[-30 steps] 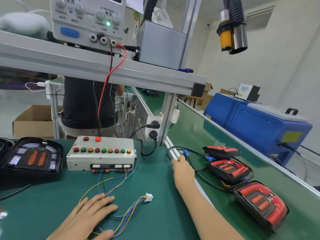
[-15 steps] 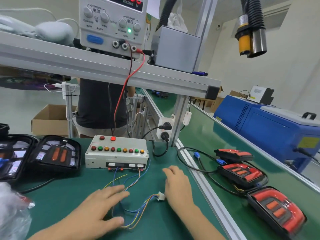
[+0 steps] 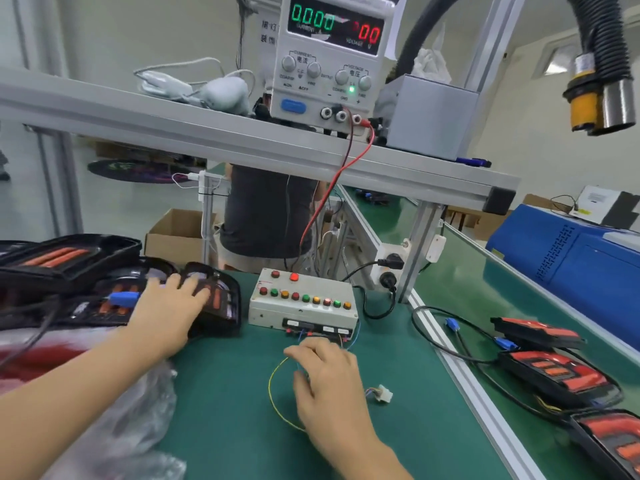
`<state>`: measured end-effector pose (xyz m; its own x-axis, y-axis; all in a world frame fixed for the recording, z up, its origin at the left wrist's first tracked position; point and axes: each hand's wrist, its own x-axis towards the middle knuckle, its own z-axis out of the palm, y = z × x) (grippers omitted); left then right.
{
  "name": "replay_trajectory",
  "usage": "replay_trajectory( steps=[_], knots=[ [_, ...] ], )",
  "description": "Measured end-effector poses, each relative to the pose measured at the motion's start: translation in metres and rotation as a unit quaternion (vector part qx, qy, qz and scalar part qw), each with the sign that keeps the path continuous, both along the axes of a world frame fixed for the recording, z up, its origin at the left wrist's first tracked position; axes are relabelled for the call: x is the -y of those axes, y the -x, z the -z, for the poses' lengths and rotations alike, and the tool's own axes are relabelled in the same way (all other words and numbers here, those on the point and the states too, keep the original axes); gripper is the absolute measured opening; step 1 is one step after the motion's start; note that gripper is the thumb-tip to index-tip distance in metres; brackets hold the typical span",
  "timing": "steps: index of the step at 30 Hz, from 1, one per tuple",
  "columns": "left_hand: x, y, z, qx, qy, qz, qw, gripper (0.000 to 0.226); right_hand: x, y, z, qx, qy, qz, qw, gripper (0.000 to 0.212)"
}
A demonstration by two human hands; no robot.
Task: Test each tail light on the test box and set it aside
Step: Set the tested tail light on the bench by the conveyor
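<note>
The grey test box point(image 3: 306, 311), with its row of coloured buttons, sits mid-table. My left hand point(image 3: 169, 308) lies with spread fingers on a black tail light point(image 3: 221, 308) just left of the box, beside that light's blue plug point(image 3: 123, 298). More black tail lights point(image 3: 62, 258) are stacked further left. My right hand point(image 3: 329, 379) is curled over the box's coloured wire harness point(image 3: 273, 393). The harness's white connector point(image 3: 383, 393) pokes out to the right of that hand. Three red-lensed tail lights point(image 3: 554, 372) lie on the green belt at right.
A power supply point(image 3: 332, 60) stands on the shelf above, with red and black leads running down to the box. A crumpled plastic bag point(image 3: 131, 410) lies at front left. A blue machine point(image 3: 571, 265) and a hanging hose point(image 3: 602, 81) are at right. A person point(image 3: 266, 216) stands behind.
My left hand moved off the wires up and left onto the black tail light. My right hand shifted left over the harness and curled. The camera view turned left and tilted up.
</note>
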<state>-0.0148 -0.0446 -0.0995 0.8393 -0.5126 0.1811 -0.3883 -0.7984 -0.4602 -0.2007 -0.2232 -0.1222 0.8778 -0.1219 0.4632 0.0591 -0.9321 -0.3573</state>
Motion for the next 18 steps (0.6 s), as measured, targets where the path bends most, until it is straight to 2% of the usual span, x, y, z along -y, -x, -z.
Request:
replay_trajectory(
  steps=[4, 8, 10, 13, 15, 18],
  knots=[
    [-0.003, -0.008, 0.015, 0.056, 0.013, 0.011, 0.998, 0.053, -0.012, -0.015, -0.002, -0.045, -0.028, -0.026, 0.998, 0.037],
    [0.0, -0.016, 0.018, 0.075, -0.04, 0.027, 0.996, 0.038, -0.022, -0.028, -0.006, -0.09, -0.127, -0.025, 0.987, 0.037],
    [0.002, -0.014, 0.016, 0.061, -0.037, 0.04, 0.997, 0.035, -0.024, -0.032, -0.006, -0.102, -0.175, -0.018, 0.979, 0.036],
    [-0.002, -0.003, 0.007, 0.093, 0.048, 0.103, 0.989, 0.032, -0.024, -0.036, -0.005, -0.118, -0.239, -0.011, 0.964, 0.034],
    [-0.011, 0.003, -0.002, 0.12, 0.132, 0.148, 0.973, 0.044, -0.023, -0.037, -0.004, -0.134, -0.295, -0.011, 0.946, 0.032],
    [-0.02, 0.012, -0.008, 0.171, 0.228, 0.174, 0.943, 0.046, -0.023, -0.04, -0.006, -0.153, -0.452, -0.026, 0.878, 0.024]
  ],
)
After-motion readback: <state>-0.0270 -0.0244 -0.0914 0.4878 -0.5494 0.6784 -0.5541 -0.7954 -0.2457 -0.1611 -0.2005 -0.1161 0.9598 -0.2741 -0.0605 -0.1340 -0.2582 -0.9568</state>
